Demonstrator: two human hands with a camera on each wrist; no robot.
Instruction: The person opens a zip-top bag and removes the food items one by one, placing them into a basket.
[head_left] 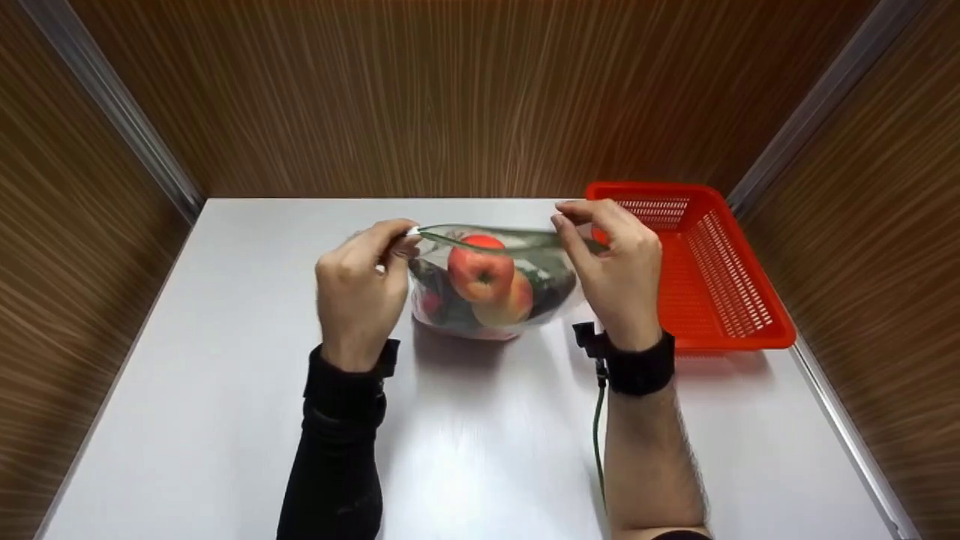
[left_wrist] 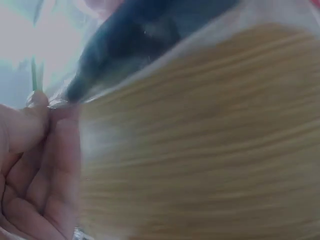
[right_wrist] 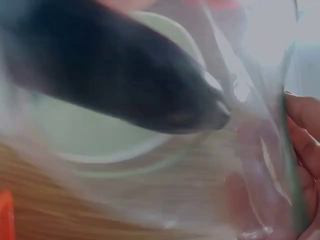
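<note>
A clear zip bag (head_left: 491,279) stands in the middle of the white table (head_left: 480,435), holding red apples (head_left: 481,272) and dark vegetables. My left hand (head_left: 361,289) pinches the left end of its green zip strip (head_left: 480,244); my right hand (head_left: 615,271) pinches the right end. The strip is stretched straight between them. In the left wrist view my fingers (left_wrist: 30,150) grip the bag edge (left_wrist: 65,102), with a dark vegetable (left_wrist: 145,35) behind the plastic. The right wrist view shows a dark vegetable (right_wrist: 115,70) through the plastic and my fingertips (right_wrist: 305,135) at the green strip.
A red plastic basket (head_left: 701,262) with nothing visible inside sits at the table's right rear, close beside my right hand. Wood-grain walls enclose the table on three sides. A green cable (head_left: 598,435) runs along my right forearm.
</note>
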